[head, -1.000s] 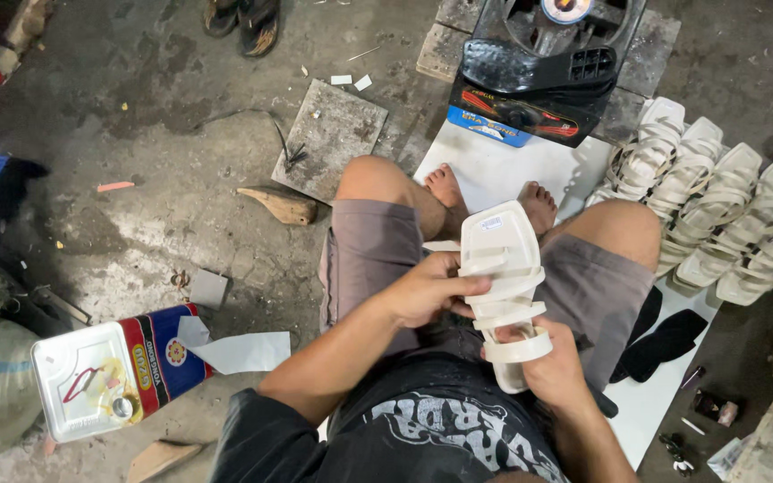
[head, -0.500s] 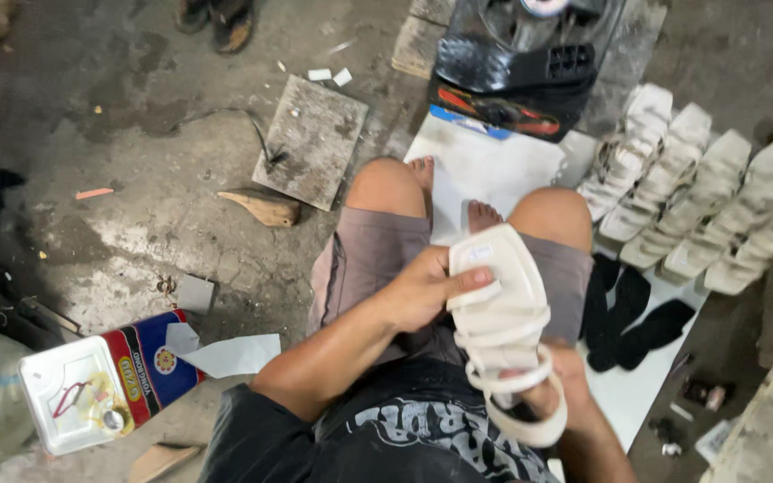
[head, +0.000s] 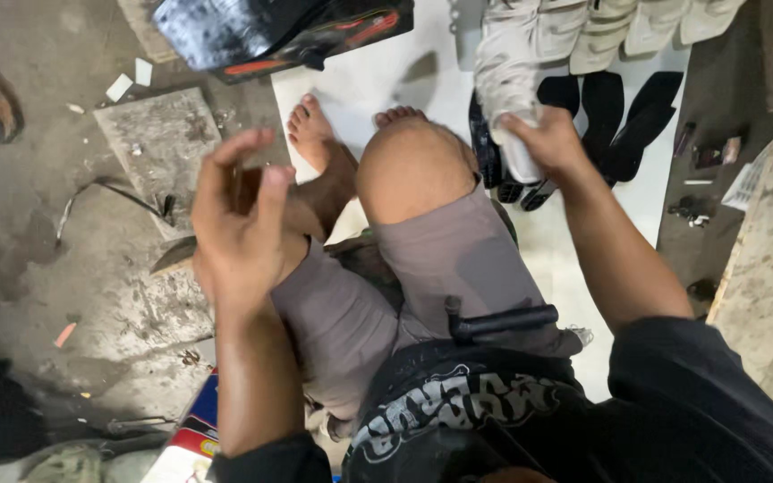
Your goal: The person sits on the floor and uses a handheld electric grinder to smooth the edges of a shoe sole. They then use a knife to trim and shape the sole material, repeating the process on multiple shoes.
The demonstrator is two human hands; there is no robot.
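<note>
Right hand: closed over the end of a pale sandal, which is held low beside the right knee, over the white sheet. Left hand: raised, empty, fingers loosely curled with thumb apart; nothing is pinched.

The sandal is off-white, strapped, its far end blurred. It is set at the near end of a row of like sandals lined up on the sheet; judged from this, the piece is being placed with the finished ones, and release is not yet made.

Black soles lie just beside it. A black tool handle rests on the lap. A dark machine stands beyond the feet.
</note>
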